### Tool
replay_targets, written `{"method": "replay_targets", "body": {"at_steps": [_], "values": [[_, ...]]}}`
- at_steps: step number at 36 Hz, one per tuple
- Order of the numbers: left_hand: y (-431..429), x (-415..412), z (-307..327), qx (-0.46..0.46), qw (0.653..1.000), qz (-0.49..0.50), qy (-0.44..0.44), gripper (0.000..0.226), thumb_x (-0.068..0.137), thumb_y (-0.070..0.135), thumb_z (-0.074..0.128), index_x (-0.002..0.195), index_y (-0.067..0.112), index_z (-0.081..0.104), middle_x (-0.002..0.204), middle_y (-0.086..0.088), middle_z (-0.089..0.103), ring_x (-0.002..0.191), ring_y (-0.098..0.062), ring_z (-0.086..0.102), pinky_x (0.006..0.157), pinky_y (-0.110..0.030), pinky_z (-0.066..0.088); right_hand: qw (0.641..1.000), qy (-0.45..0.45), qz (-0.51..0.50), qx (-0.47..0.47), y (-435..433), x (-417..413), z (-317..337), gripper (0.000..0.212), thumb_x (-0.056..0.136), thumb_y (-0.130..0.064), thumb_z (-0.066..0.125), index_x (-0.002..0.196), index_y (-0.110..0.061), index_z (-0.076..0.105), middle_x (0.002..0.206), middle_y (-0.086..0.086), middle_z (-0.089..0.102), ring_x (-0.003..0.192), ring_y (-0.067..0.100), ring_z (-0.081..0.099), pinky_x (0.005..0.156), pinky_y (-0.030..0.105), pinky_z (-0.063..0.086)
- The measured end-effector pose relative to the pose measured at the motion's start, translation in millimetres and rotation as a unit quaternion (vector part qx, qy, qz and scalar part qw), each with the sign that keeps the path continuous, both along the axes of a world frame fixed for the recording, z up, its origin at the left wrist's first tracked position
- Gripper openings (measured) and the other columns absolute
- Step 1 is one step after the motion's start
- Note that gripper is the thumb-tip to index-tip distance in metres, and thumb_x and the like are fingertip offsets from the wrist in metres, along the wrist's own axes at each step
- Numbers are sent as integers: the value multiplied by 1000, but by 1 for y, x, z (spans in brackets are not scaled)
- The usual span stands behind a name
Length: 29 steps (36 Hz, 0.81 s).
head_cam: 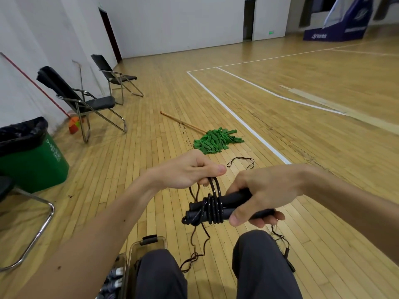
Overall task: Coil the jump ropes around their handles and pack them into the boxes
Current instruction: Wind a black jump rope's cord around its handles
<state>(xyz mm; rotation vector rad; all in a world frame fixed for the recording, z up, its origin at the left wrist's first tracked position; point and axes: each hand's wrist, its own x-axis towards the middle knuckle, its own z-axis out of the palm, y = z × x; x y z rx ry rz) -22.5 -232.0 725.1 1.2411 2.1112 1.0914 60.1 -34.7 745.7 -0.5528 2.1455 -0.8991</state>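
Hands meet above your knees. Your right hand [266, 189] grips the two black foam handles [235, 198] together, with fingers curled round them. Your left hand [187, 170] pinches a loop of the thin glossy black rope [212, 210], which is wound several turns around the handles. Its loose part hangs down to the wooden floor [151, 147] between your legs. A clear plastic box [160, 242] stands beside your left knee.

Wood gym floor [280, 130] w/ white court lines.
A green mop [216, 140] is laid flat mid-floor, near a thin dark cord loop [240, 162]. Near chair [95, 103], far chair [121, 78] & a green bin [32, 167] are stood at left by the wall. Jump rope [192, 256] slack is trailed beside a clear box [149, 244] at btm.
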Motion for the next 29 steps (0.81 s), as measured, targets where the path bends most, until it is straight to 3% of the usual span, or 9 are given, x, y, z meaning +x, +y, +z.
{"method": "replay_targets", "body": {"at_steps": [3, 6, 11, 13, 15, 18, 21, 24, 29], "values": [[0, 0, -8, 37, 998, 7, -52, 61, 100, 37, 56, 57, -5, 43, 56, -20, 32, 53, -23, 32, 57, -16, 37, 1000, 14, 0, -27, -1, 3, 2, 16, 95, -27, 70, 86, -16, 63, 67, 8, 63, 48, 17, 53, 43, 27, 46], [2, 3, -17, 57, 995, 23, -82, 66, 95, 49, 60, 61, -7, 53, 52, -9, 43, 47, -12, 40, 51, -17, 35, 997, 34, 1, -72, -2, 4, 6, 15, 95, -25, 70, 82, -21, 65, 67, 8, 63, 48, 19, 54, 44, 27, 46], [8, 13, -31, 101, 983, 30, -154, 47, 86, 59, 64, 71, 15, 65, 60, 7, 61, 49, -4, 56, 48, -13, 43, 987, 70, -14, -142, -2, 4, 8, 22, 93, -20, 72, 73, -24, 65, 65, 8, 64, 48, 21, 56, 46, 31, 47], [6, 14, -42, 131, 968, 108, -184, 32, 85, 44, 72, 92, 16, 61, 83, 2, 66, 69, -8, 63, 60, -19, 51, 985, 73, -29, -154, -3, 4, 8, 16, 91, -18, 73, 78, -16, 65, 66, 9, 64, 47, 20, 57, 44, 29, 47], [-1, 13, -55, 130, 957, 183, -183, 48, 84, 37, 75, 118, 11, 54, 109, -16, 63, 95, -26, 65, 81, -39, 55, 983, 80, -40, -157, -2, 3, 8, 10, 90, -14, 73, 84, -9, 66, 67, 10, 65, 48, 20, 57, 43, 26, 47], [-9, 18, -66, 59, 969, 203, -129, 49, 85, 45, 66, 116, 8, 56, 111, -19, 62, 102, -35, 59, 100, -53, 48, 979, 103, -68, -161, 0, 1, 7, 6, 91, -6, 72, 89, -7, 66, 67, 8, 65, 50, 20, 58, 43, 26, 47], [5, 36, -54, 126, 958, 226, -126, 10, 101, 11, 49, 102, 16, 58, 97, -19, 55, 88, -23, 45, 84, -34, 44, 974, 129, -83, -168, -1, -2, 3, 8, 91, -9, 72, 86, -10, 67, 69, 10, 66, 53, 23, 58, 44, 26, 48], [22, 46, -47, 189, 926, 321, -67, 31, 104, 5, 44, 90, 29, 57, 76, -10, 59, 66, -13, 53, 58, -13, 44, 969, 150, -93, -172, -2, -5, 1, 12, 92, -13, 73, 81, -20, 71, 70, 10, 66, 55, 24, 59, 46, 27, 49], [32, 57, -56, 295, 876, 369, -98, 35, 106, 9, 40, 81, 10, 65, 48, 2, 48, 41, -10, 36, 41, -23, 31, 962, 181, -143, -148, -1, -12, -5, 12, 94, -15, 71, 93, -4, 65, 71, 9, 68, 58, 27, 62, 50, 33, 53]]}}
